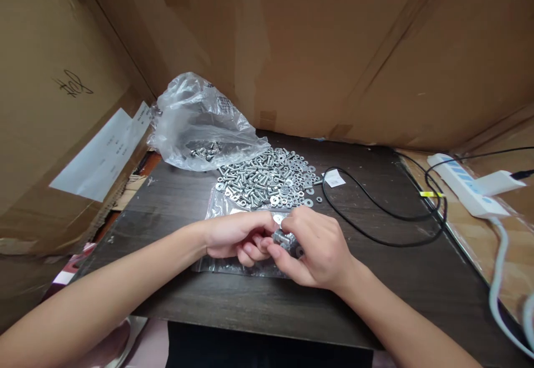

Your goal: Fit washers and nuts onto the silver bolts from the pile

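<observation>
Both hands meet low over the near middle of the dark surface (417, 279). My left hand (236, 237) has its fingers curled in toward the palm, pinching at a small metal fastener (282, 239) that sits between the two hands. My right hand (315, 251) closes thumb and fingers on the same fastener from the other side; I see a washer (278, 219) at its top, just by my fingertips. Under both hands lies a flat clear bag (225, 204), partly covered by them. Just beyond it spreads a loose pile of screws and washers (267, 179), touching the bag's far edge. Farther back and to the left stands a crumpled plastic bag (196, 120) with a few screws inside. Right of the pile lies a small white tag (334, 179), and a black cable (375, 207) loops toward a white power strip (463, 182) near the right edge. Cardboard walls (334, 51) close the back.
</observation>
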Demonstrator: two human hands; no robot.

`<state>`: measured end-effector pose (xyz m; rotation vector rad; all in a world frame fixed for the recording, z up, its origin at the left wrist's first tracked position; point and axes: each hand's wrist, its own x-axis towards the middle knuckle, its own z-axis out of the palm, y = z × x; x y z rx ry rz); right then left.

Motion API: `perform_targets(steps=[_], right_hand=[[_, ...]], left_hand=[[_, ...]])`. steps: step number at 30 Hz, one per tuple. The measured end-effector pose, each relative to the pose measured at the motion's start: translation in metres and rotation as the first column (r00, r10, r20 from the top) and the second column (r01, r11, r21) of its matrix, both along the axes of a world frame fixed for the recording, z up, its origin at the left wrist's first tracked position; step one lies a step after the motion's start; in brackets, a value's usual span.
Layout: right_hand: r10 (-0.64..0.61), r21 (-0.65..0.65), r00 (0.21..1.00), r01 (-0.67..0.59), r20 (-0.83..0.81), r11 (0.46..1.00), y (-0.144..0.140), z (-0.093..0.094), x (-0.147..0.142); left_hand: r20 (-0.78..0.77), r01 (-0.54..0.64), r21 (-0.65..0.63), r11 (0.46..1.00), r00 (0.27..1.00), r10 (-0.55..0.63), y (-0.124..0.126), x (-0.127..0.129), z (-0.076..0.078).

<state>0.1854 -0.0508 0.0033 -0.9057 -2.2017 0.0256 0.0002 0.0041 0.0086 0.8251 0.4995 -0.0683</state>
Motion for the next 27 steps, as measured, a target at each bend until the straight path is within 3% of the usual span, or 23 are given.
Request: perform_targets(steps=[3, 6, 8, 10, 11, 12, 13, 15, 17, 18, 19, 20, 22, 25, 27], right_hand=[[0.026, 0.057, 0.999, -0.028, 0.034, 0.998, -0.001, 0.000, 0.000], [0.001, 0.079, 0.999, -0.004, 0.046, 0.997, 0.000, -0.001, 0.002], [-0.050, 0.043, 0.998, 0.049, 0.029, 0.998, 0.001, -0.003, 0.003], [-0.104, -0.070, 0.994, 0.103, -0.019, 0.992, 0.001, -0.005, 0.002], [-0.132, -0.156, 0.990, 0.121, -0.058, 0.980, 0.001, -0.006, 0.001], [-0.162, -0.261, 0.981, 0.130, -0.107, 0.957, 0.001, -0.007, -0.001], [-0.196, -0.376, 0.967, 0.122, -0.165, 0.918, 0.001, -0.009, -0.003], [-0.284, -0.616, 0.915, 0.050, -0.288, 0.786, 0.002, -0.011, -0.009], [-0.398, -0.813, 0.830, -0.107, -0.389, 0.572, 0.002, -0.013, -0.016], [-0.462, -0.873, 0.782, -0.208, -0.419, 0.441, 0.002, -0.014, -0.019], [-0.522, -0.901, 0.738, -0.304, -0.428, 0.309, 0.002, -0.014, -0.021], [-0.571, -0.903, 0.705, -0.384, -0.422, 0.193, 0.002, -0.014, -0.023], [-0.627, -0.869, 0.670, -0.494, -0.397, 0.022, 0.002, -0.012, -0.023], [-0.658, -0.810, 0.653, -0.576, -0.376, -0.110, 0.002, -0.010, -0.021], [-0.659, -0.789, 0.654, -0.596, -0.371, -0.147, 0.003, -0.009, -0.018]], left_hand=[[0.008, 0.065, -0.036, 0.997, 0.998, -0.065, -0.002, 0.000, 0.002], [-0.003, 0.013, -0.002, 1.000, 1.000, -0.013, -0.003, 0.003, 0.003], [-0.004, -0.088, 0.098, 0.991, 0.996, 0.089, -0.005, 0.006, 0.003], [0.013, -0.181, 0.301, 0.936, 0.983, 0.185, -0.008, 0.009, 0.002], [0.023, -0.216, 0.452, 0.866, 0.973, 0.231, -0.010, 0.010, 0.001], [0.032, -0.236, 0.622, 0.746, 0.960, 0.277, -0.012, 0.010, 0.000], [0.051, -0.235, 0.787, 0.570, 0.946, 0.320, -0.013, 0.010, -0.002], [0.124, -0.165, 0.982, 0.087, 0.924, 0.362, -0.013, 0.009, -0.005], [0.204, -0.075, 0.919, -0.387, 0.930, 0.306, -0.012, 0.006, -0.008], [0.227, -0.043, 0.825, -0.563, 0.938, 0.262, -0.010, 0.005, -0.008], [0.237, -0.023, 0.729, -0.685, 0.947, 0.219, -0.008, 0.004, -0.008], [0.238, -0.015, 0.647, -0.762, 0.954, 0.184, -0.006, 0.003, -0.008], [0.239, -0.029, 0.562, -0.827, 0.962, 0.128, -0.003, 0.002, -0.007], [0.239, -0.060, 0.555, -0.830, 0.967, 0.089, -0.001, 0.003, -0.008], [0.249, -0.078, 0.606, -0.791, 0.964, 0.096, -0.001, 0.004, -0.009]])
